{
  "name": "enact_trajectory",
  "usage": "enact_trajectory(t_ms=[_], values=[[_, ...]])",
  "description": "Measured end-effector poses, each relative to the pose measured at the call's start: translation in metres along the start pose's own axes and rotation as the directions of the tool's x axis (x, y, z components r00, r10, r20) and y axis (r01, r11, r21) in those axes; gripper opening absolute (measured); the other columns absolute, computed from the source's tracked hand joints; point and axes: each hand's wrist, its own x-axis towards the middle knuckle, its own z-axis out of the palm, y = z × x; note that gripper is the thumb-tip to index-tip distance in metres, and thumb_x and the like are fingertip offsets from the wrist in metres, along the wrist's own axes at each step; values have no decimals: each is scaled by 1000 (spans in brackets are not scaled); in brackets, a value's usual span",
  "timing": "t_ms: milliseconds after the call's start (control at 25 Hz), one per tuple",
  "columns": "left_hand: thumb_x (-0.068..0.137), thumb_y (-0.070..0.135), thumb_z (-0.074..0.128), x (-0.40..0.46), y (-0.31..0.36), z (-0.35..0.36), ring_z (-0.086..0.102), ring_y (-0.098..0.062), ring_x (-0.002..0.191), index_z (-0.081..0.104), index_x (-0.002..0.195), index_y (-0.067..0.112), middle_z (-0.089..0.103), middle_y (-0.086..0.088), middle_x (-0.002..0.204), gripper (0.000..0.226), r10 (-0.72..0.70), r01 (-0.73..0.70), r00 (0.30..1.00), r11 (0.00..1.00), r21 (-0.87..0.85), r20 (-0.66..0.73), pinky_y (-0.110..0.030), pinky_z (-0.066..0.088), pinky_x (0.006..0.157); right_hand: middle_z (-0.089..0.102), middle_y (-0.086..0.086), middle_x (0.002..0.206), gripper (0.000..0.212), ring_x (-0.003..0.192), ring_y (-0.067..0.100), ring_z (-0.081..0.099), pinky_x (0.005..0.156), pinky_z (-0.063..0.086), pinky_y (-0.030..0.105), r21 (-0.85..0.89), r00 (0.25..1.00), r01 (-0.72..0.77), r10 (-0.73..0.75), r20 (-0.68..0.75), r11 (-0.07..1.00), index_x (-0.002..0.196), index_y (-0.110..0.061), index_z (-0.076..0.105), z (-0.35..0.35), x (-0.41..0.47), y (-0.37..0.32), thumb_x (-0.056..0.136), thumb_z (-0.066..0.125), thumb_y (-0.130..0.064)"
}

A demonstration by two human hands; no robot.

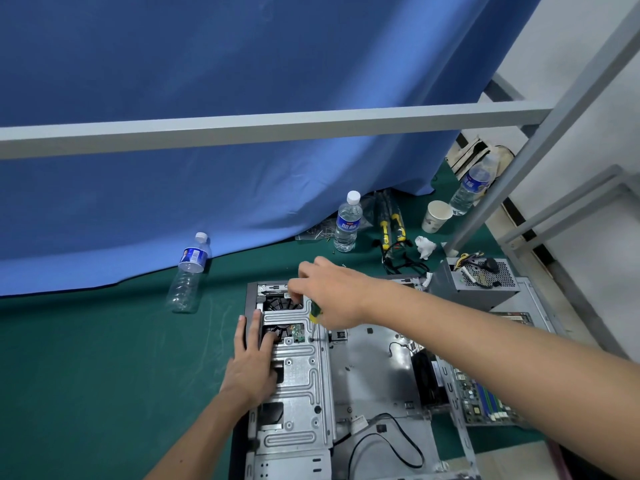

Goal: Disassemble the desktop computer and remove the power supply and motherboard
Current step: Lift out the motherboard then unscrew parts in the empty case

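Blue cloth hangs behind a green-covered bench, with a grey frame bar crossing the view. On the bench lies the opened computer case. The power supply already sits out of it at the case's far right corner, and the motherboard lies just beside the case on the right.

The left hand rests flat with straight fingers on the metal drive cage, steadying it. The right hand grips a green and yellow screwdriver, tip down on a screw at the cage's edge.

Judgement: both named parts appear removed, and the step in hand is unscrewing the cage. Next move calls for keeping the tip seated and the cage held down.

Water bottles, a paper cup and cables lie beyond.
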Motion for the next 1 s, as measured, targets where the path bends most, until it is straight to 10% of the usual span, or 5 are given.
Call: enact_trajectory(t_ms=[120, 360, 520, 640, 1000], values=[[85, 24, 55, 0, 0, -1, -37, -27, 141, 29, 144, 25, -41, 6, 153, 65, -3, 3, 1000, 1000, -8, 13, -47, 50, 97, 55, 13, 109, 45, 95, 33, 57, 66, 35, 37, -194, 979, -201, 194, -55, 960, 118, -11, 48, 10, 5, -5, 100, 39, -51], [79, 38, 54, -1, 1, -8, -34, -22, 143, 34, 137, 27, -35, 8, 156, 63, -9, 15, 998, 996, -89, 58, -50, 45, 101, 47, 3, 106, 31, 97, 21, 38, 69, 34, 33, -20, 995, 55, -57, -83, 998, 116, -20, 52, 4, 2, -1, 87, 57, -8], [82, 47, 56, 0, 7, -12, -27, -18, 146, 43, 125, 30, -24, 9, 161, 47, -50, 63, 996, 978, -197, 70, -58, 25, 111, 49, 12, 108, 38, 95, 31, 54, 65, 35, 37, -174, 979, -184, 165, -118, 967, 118, -12, 48, 12, 4, -4, 100, 46, -45], [82, 54, 59, -2, 23, -9, -7, -23, 149, 50, 120, 30, 6, -3, 161, 46, -80, 64, 992, 986, -152, -97, -49, 9, 117, 47, 11, 106, 19, 95, 33, 53, 67, 40, 39, -122, 987, -115, 100, -123, 986, 117, -11, 48, 11, 5, -3, 99, 48, -16], [86, 41, 60, 12, 75, -19, 49, -16, 106, 68, 100, 31, 60, 9, 107, 19, -165, 122, 976, 955, -270, -143, -36, 38, 89, 42, 10, 99, 23, 87, 33, 54, 64, 39, 40, -116, 981, -167, 154, -118, 979, 116, -9, 46, 9, 5, -3, 104, 41, -28]])
